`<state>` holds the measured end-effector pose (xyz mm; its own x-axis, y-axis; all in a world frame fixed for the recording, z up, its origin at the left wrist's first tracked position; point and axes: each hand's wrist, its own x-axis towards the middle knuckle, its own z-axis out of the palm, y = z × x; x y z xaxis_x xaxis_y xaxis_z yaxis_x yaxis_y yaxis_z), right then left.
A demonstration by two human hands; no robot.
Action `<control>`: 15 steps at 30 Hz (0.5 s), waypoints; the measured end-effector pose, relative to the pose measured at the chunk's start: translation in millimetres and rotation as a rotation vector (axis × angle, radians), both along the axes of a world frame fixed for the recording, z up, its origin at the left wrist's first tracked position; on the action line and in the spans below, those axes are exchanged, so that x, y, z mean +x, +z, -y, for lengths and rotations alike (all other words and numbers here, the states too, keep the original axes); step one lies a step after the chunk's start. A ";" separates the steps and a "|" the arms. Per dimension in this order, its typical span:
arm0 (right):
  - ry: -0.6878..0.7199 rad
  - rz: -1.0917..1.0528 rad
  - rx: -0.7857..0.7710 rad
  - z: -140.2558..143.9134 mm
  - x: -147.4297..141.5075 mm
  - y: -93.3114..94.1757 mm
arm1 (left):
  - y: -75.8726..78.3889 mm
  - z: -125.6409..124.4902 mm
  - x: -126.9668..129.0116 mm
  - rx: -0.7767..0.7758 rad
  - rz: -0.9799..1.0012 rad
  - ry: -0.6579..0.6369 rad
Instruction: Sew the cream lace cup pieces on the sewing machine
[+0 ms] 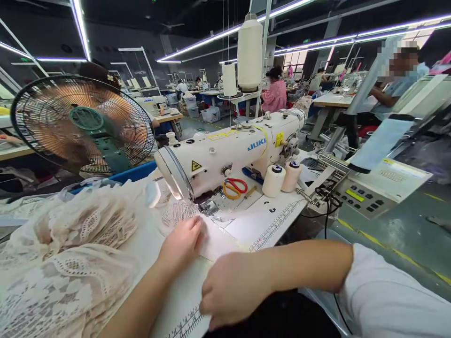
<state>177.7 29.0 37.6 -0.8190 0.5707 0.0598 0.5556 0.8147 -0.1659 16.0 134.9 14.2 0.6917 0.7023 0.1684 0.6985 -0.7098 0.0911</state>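
Right hand (234, 286) curls loosely at the table edge (282, 225), pinching nothing I can see. Left hand (183, 241) presses flat on lace fabric (70, 253): soft, light, snag-prone; I judge a flat-palm hold near the presser foot (210, 207) best.

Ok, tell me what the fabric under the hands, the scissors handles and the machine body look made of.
Fabric: cream openwork lace, matte, with see-through floral holes; fibre unclear. Scissors handles: glossy red and orange, probably plastic. Sewing machine body: hard shell in smooth off-white paint, likely metal. The left hand presses the fabric; the right hand rests at the table edge.
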 end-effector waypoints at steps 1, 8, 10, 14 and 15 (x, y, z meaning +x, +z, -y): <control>-0.020 0.013 -0.007 -6.4 11.8 -0.2 | -0.1 4.0 3.0 -0.014 -0.035 -0.009; -0.233 -0.285 0.059 -26.3 81.7 -35.9 | 4.1 31.2 18.2 -0.112 -0.176 -0.049; -0.200 -0.330 0.055 -24.5 83.4 -46.9 | 7.0 38.2 21.0 -0.144 -0.207 -0.062; -0.208 -0.368 0.039 -21.9 80.0 -57.1 | 13.9 49.2 26.6 -0.165 -0.250 -0.150; -0.215 -0.378 0.035 -21.7 79.6 -57.9 | 15.5 51.3 28.2 -0.165 -0.264 -0.170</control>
<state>257.4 50.7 -20.3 -0.5981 0.7183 0.3553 0.6190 0.6957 -0.3644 44.2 83.6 29.7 0.8056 0.5762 -0.1380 0.5864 -0.8087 0.0461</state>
